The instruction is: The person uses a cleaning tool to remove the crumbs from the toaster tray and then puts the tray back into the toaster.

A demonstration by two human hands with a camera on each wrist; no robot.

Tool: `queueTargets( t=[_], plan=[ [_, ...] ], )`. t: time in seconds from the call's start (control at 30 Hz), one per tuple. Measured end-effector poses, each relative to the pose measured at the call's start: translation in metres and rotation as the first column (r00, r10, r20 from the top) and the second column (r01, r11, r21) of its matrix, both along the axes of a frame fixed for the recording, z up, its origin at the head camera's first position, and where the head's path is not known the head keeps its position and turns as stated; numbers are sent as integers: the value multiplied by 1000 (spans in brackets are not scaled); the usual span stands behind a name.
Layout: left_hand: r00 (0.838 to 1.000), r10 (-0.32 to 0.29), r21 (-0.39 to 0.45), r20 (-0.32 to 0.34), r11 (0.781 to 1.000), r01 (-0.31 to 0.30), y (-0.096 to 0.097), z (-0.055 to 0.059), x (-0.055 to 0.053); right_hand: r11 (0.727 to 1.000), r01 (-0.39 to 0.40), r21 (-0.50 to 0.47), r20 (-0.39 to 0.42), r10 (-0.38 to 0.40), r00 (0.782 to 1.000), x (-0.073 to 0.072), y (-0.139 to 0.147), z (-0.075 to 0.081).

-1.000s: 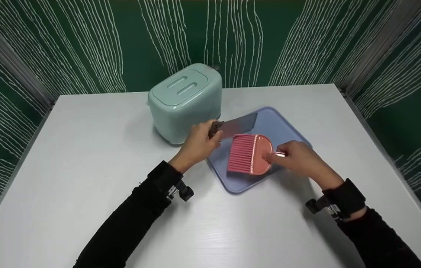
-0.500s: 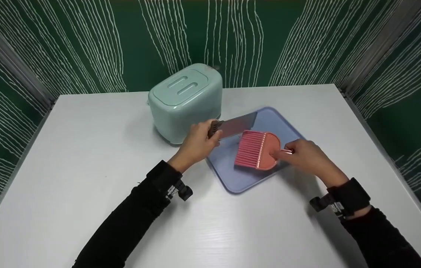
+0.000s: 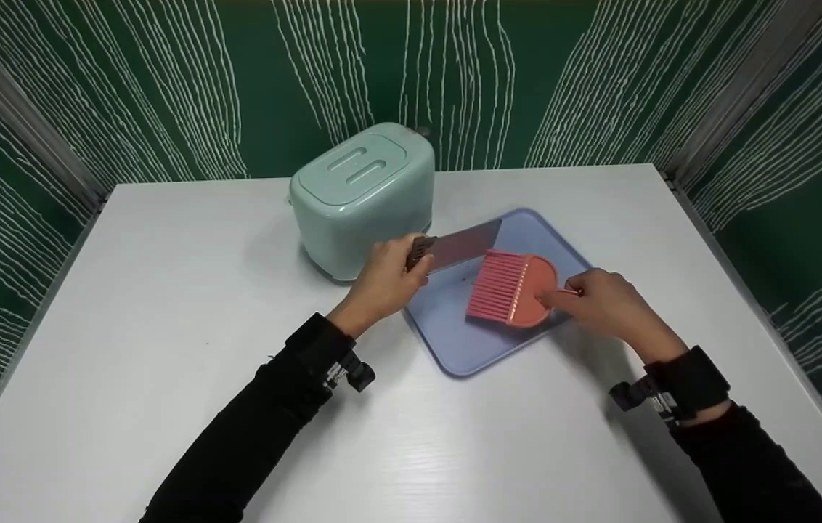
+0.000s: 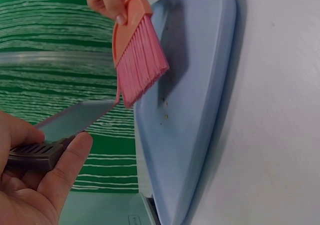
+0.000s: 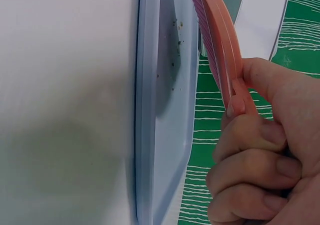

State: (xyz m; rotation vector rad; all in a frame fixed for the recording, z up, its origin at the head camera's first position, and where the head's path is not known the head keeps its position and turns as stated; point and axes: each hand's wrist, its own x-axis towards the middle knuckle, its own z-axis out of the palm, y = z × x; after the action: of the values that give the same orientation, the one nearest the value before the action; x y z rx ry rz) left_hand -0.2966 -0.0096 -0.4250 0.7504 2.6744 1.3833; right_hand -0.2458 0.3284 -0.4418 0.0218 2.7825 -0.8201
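In the head view my left hand (image 3: 387, 280) grips the dark ribbed handle of a cleaver (image 3: 463, 245). Its broad, rectangular metal blade extends over the back left part of a blue tray (image 3: 447, 356). My right hand (image 3: 603, 305) pinches the short handle of an orange hand brush (image 3: 538, 290) with pink bristles. Those bristles (image 4: 142, 65) point toward the blade and hang close over the tray, their shadow falling on its floor. Small brown crumbs (image 5: 178, 42) lie scattered on the tray beneath. The fingers of my right hand partly hide the brush handle.
A mint-green toaster (image 3: 364, 200) stands just behind my left hand, at the tray's back left. All of this is on a white table (image 3: 164, 305). Green walls (image 3: 527, 73) with white wavy lines enclose its back and sides.
My right hand has drawn the brush right and slightly back, away from the cleaver's handle end. The left hand and cleaver stay nearly still.
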Motion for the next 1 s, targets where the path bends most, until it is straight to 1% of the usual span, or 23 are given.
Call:
queueTargets(
  t=[0.33, 0.43, 0.53, 0.7, 0.87, 0.93, 1.0],
  plan=[
    [999, 13, -37, -38, 999, -14, -1, 0, 0, 1000, -7, 9, -17, 7, 1000, 2, 4, 5],
    [999, 18, -47, -35, 999, -19, -2, 0, 0, 1000, -6, 19, -46, 7, 999, 4, 5, 8],
    [999, 22, -52, -35, 998, -24, -2, 1, 0, 999, 10, 31, -94, -7, 996, 6, 6, 12],
    [999, 34, -53, -34, 998, -36, -3, 1, 0, 999, 24, 23, -147, -20, 989, 7, 7, 18],
    [997, 33, -25, -64, 999, -35, -4, -1, 0, 1000, 7, 10, -177, -5, 984, 8, 1, 18],
    [997, 30, -18, -67, 999, -31, -4, -1, 0, 1000, 2, 11, -188, 0, 982, 7, -2, 17],
    [998, 25, -16, -55, 1000, -26, -3, -1, 1, 1000, 1, 14, -197, 2, 980, 6, -3, 15]
  ],
)
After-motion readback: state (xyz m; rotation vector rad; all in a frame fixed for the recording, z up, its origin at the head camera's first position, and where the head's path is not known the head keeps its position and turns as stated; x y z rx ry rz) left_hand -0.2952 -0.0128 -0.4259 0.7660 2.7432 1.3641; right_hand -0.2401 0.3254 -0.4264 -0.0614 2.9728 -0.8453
